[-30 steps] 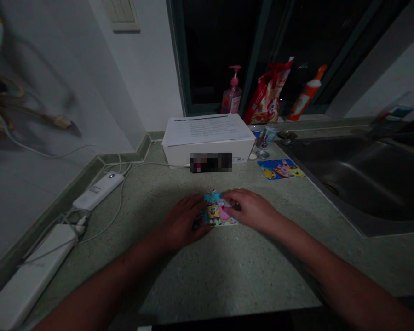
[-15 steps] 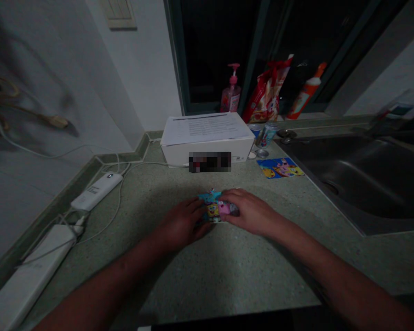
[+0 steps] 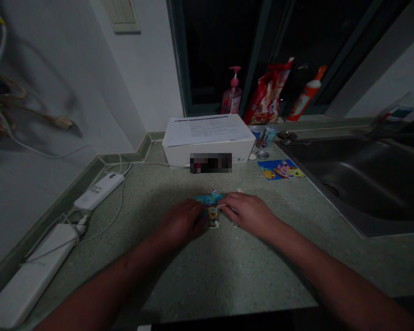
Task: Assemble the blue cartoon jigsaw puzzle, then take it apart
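On the tabletop (image 3: 227,276), the left hand (image 3: 181,224) and right hand (image 3: 250,214) pinch a small cartoon-printed paper (image 3: 212,210) lying between them. It looks thin, light and easily creased, best held by its edges. Beyond the hands sits a white box (image 3: 209,143).

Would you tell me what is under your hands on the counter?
A small cartoon-printed paper lies on the counter, showing between the left hand and right hand, whose fingertips rest on it. Its edges are covered by the fingers, so its full shape cannot be seen.
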Tool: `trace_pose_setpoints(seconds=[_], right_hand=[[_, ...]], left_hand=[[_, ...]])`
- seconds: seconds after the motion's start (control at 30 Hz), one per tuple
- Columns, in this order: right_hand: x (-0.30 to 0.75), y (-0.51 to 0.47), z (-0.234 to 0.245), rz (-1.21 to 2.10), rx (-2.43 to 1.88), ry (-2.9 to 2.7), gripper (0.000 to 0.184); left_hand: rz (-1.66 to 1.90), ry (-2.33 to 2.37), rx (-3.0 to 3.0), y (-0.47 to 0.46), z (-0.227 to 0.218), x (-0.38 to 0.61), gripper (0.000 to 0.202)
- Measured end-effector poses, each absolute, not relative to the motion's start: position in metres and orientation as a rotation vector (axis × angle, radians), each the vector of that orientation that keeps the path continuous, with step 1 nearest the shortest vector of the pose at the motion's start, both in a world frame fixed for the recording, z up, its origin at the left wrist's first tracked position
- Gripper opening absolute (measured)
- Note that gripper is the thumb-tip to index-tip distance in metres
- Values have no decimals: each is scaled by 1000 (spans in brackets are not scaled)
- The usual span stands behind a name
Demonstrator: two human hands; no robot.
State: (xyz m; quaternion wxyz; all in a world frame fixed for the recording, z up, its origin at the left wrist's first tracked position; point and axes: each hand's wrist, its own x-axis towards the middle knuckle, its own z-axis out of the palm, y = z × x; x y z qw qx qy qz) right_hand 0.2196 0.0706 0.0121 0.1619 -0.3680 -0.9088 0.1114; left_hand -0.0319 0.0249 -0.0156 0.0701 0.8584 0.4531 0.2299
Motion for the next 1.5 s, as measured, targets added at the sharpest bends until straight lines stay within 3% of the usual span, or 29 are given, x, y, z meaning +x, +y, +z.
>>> trace_pose_setpoints(seconds=[0.2, 0.33, 0.53, 0.73, 0.93, 1.03, 1.23, 1.37, 1.5], right_hand=[[219, 74, 7, 374, -1070, -2478, 18], [217, 75, 8, 503, -1077, -2323, 19], [215, 77, 4, 626, -1084, -2147, 23], [213, 75, 1, 545, -1041, -2309, 30], [209, 66, 8, 547, -814, -2511, 25], [206, 65, 3, 483, -813, -2587, 25], [202, 66, -5, 408, -932, -2545, 7], [204, 67, -4, 458, -982, -2402, 6], [206, 67, -3, 517, -981, -2304, 7]], left_hand=[[664, 1343, 2618, 28, -18, -30, 20], [696, 1333, 2581, 27, -17, -27, 45], [663, 1309, 2587, 26, -17, -27, 57], [674, 1248, 2650, 24, -17, -26, 45], [697, 1238, 2669, 26, -14, -24, 18], [713, 1278, 2645, 28, -17, -25, 21], [757, 1328, 2507, 25, -12, -23, 17], [773, 1302, 2497, 24, -10, -20, 39], [777, 1377, 2490, 28, -18, -22, 27]])
